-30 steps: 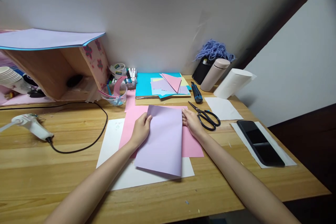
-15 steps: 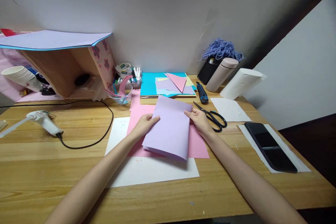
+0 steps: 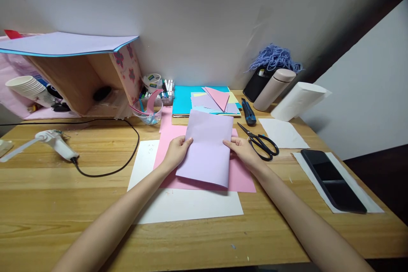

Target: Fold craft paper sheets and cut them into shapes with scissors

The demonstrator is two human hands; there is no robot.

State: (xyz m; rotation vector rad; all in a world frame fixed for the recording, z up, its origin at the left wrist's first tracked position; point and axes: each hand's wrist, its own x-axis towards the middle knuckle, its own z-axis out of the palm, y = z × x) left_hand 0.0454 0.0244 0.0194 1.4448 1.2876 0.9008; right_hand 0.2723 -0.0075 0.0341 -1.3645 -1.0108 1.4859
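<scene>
A lilac sheet of paper (image 3: 208,148), folded over at its near edge, lies on a pink sheet (image 3: 242,176) that rests on a larger white sheet (image 3: 191,208). My left hand (image 3: 176,153) pinches the lilac sheet's left edge, thumb on top. My right hand (image 3: 245,152) grips its right edge the same way. Black scissors (image 3: 259,141) lie just right of my right hand.
A stack of coloured papers (image 3: 210,101) sits behind. Blue box cutter (image 3: 247,111), flask (image 3: 274,89), paper roll (image 3: 298,101) and phone (image 3: 331,178) are at the right. Glue gun (image 3: 57,143) with its cable, a bowl (image 3: 147,110) and a cardboard box (image 3: 73,80) are at the left.
Both hands slid the lilac sheet away from me, up the pink sheet toward the paper stack. Its folded near edge now lies on the pink sheet instead of the white one.
</scene>
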